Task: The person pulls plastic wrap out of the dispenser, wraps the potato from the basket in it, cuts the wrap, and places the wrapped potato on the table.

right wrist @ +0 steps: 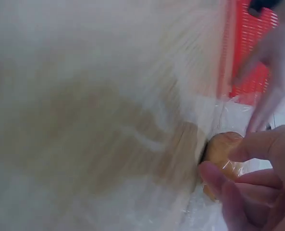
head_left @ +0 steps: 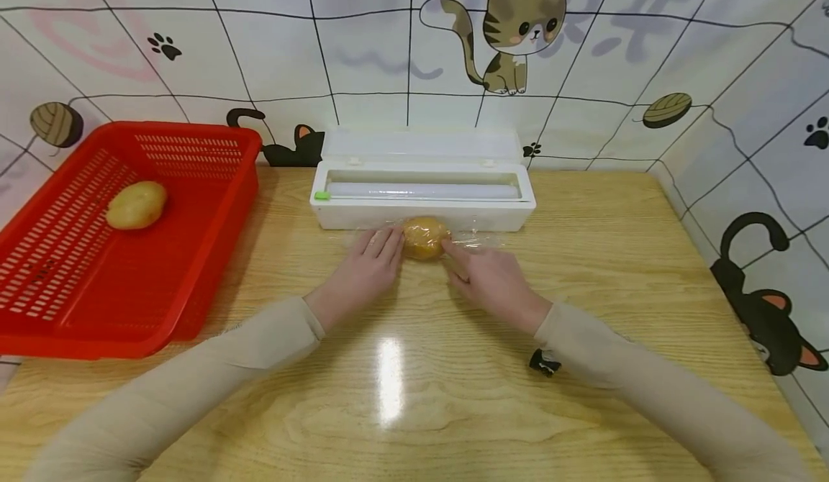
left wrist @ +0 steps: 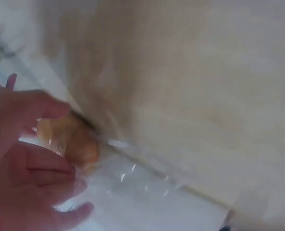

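In the head view, just in front of the white box (head_left: pixel 424 216), a film-covered potato (head_left: pixel 425 239) lies between the left hand (head_left: pixel 367 267), straight fingers against it, and right hand (head_left: pixel 495 284), index touching it. Left wrist: fingers spread. Right wrist: fingers bent; whether they pinch film, I cannot tell.

Beige-sleeved forearms (head_left: pixel 239 360) converge forward; the left hand (head_left: pixel 364 275) lies palm down, fingers (head_left: pixel 378 243) fairly straight, the right hand (head_left: pixel 497 284) extending its index finger (head_left: pixel 456 251).
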Demonstrator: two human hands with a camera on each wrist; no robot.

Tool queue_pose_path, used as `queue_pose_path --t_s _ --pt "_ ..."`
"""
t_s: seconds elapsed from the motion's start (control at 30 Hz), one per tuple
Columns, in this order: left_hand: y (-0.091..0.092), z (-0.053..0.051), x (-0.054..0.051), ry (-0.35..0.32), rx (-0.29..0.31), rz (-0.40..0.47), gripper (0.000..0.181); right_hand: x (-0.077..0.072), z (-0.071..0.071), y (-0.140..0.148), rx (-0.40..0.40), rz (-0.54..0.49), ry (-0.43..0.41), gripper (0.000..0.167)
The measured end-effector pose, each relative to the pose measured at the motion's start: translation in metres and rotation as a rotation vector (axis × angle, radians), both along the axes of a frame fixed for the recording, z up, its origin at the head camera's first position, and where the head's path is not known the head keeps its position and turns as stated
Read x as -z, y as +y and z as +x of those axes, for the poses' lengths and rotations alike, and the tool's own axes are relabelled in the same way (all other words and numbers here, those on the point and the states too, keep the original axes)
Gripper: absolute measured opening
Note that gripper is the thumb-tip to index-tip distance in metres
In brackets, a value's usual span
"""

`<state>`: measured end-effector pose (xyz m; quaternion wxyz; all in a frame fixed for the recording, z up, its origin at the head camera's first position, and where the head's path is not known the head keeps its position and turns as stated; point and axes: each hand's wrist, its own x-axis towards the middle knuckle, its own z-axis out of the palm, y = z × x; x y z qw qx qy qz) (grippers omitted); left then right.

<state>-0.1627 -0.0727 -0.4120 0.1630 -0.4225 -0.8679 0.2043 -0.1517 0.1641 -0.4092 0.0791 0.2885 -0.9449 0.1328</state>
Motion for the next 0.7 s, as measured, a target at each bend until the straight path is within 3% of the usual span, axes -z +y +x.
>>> queue_pose_path --t_s 0.13,0.3,0.37,0.43,0.5,0.57,0.63,0.7 --pt "-0.007 0.007 0.006 -0.176 -0.06 0.017 0.049 0.001 -0.001 0.013 0.004 -0.218 -0.325 0.059" --pt "-0.014 0.002 0.0 -0.418 -0.066 0.165 0.055 -0.002 -0.016 0.028 0.042 -0.636 -0.782 0.054" --pt "-0.017 -0.001 -0.004 -0.488 -0.064 0.231 0.059 -0.004 -0.024 0.031 0.076 -0.756 -0.918 0.05" --pt "-0.02 -0.004 -0.008 -0.522 -0.064 0.252 0.065 -0.007 -0.031 0.032 0.102 -0.809 -1.001 0.05" --pt "-0.024 -0.006 -0.01 -0.537 -0.053 0.251 0.069 -0.009 -0.035 0.032 0.12 -0.834 -1.04 0.049" --pt "-0.027 -0.008 -0.011 -0.552 -0.036 0.248 0.072 -0.011 -0.037 0.031 0.144 -0.826 -1.019 0.047" --pt "-0.03 -0.011 -0.012 -0.579 -0.019 0.308 0.072 -0.014 -0.036 0.029 0.146 -0.765 -0.896 0.042" --pt "-0.032 -0.015 -0.014 -0.578 -0.018 0.397 0.069 -0.018 -0.035 0.026 0.122 -0.628 -0.685 0.037"
